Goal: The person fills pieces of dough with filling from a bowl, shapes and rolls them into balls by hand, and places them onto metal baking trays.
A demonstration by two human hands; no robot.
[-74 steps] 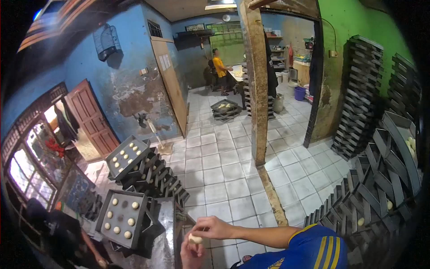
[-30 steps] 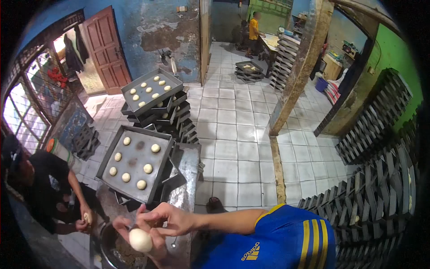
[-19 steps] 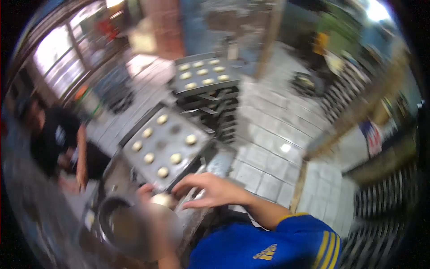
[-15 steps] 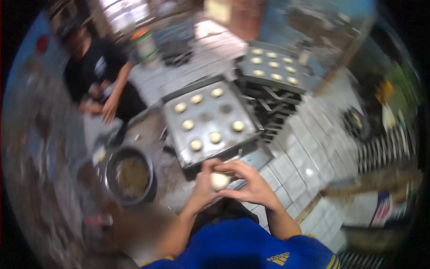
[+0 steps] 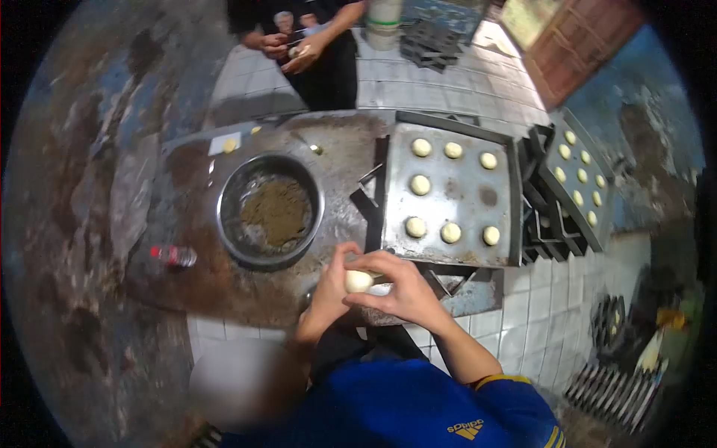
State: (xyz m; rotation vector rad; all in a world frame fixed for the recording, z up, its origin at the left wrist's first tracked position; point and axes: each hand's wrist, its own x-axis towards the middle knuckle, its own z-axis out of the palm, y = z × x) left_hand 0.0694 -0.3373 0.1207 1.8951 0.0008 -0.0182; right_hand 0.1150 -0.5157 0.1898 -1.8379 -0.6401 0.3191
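Both your hands are partly closed around one dough ball (image 5: 358, 281), low centre of frame. Your left hand (image 5: 326, 293) cups its left side; your right hand (image 5: 399, 290) curves in from the right, thumb and fingers bent. The ball lies between them, above the near edge of the worktop (image 5: 343, 164). Surface: pale cream, smooth, rounded. Right of centre, a metal baking tray (image 5: 467, 198) bears seven similar balls. Left of centre: a round basin (image 5: 320, 213) holding a brown mass (image 5: 275, 213).
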